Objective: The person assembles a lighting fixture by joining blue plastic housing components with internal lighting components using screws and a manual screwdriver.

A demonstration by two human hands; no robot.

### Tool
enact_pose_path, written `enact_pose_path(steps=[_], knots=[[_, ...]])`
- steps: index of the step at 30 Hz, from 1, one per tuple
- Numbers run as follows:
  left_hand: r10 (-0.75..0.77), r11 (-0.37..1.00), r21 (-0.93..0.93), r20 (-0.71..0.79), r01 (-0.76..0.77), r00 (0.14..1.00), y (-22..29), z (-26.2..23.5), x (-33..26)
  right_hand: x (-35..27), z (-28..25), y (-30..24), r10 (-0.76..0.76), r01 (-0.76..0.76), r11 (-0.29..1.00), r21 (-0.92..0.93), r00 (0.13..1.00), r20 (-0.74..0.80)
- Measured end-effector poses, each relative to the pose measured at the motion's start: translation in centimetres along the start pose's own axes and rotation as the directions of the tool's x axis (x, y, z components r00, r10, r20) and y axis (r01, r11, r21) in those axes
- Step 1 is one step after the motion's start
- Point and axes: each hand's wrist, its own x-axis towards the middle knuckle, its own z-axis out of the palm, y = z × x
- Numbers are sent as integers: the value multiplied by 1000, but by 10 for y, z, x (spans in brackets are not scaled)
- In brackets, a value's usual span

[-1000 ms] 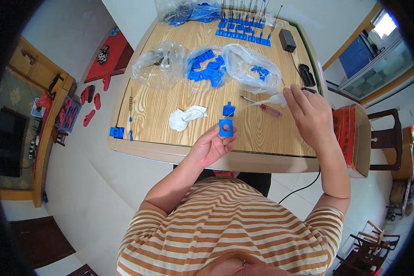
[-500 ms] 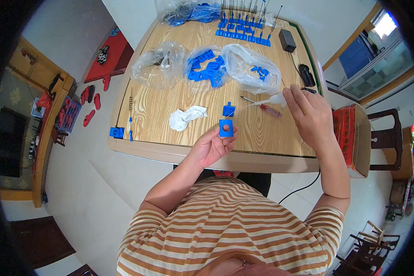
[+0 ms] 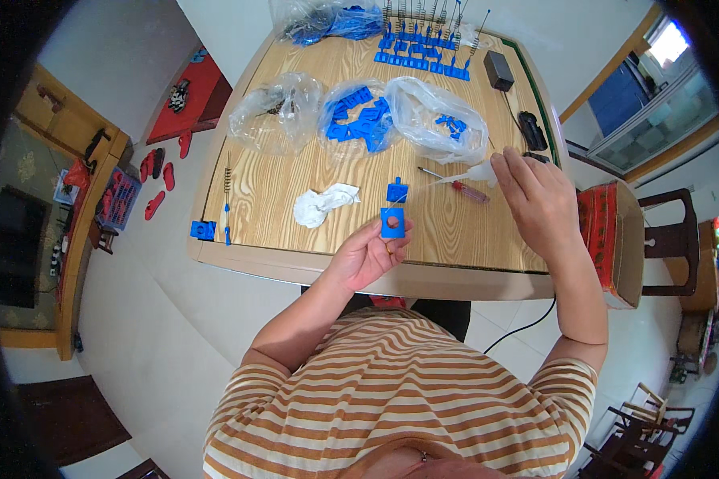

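My left hand, palm up over the table's near edge, pinches a flat blue plastic plate with a round hole. Just beyond it is a second blue piece with a small tab; I cannot tell whether the two touch. A thin pale line crosses between them. My right hand is closed round a small white squeeze bottle, whose long thin nozzle points left toward the blue pieces. Below the nozzle lies a screwdriver with a clear reddish handle. Crumpled white tissue rests left of the plate.
Three clear bags stand mid-table, two with blue parts. Farther back are rows of blue pieces with springs, another bag and a dark block. A spring assembly and blue piece lie left. A red carton stands right.
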Motion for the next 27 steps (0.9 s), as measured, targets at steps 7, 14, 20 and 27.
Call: enact_pose_path(steps=[7,14,20,27], knots=[[3,1000,27,-24,-3,1000,0,2,0,0,0,0,-2,2,1000,2,1000,1],[0,1000,5,3,0,1000,0,-1,0,1,0,0,-11,11,1000,-9,1000,-15],[-3,1000,3,-7,3,1000,0,-1,0,1,-1,1,-6,6,1000,12,1000,-12],[-6,1000,-3,35,6,999,1,-5,2,0,-1,1,-8,8,1000,-6,1000,1]])
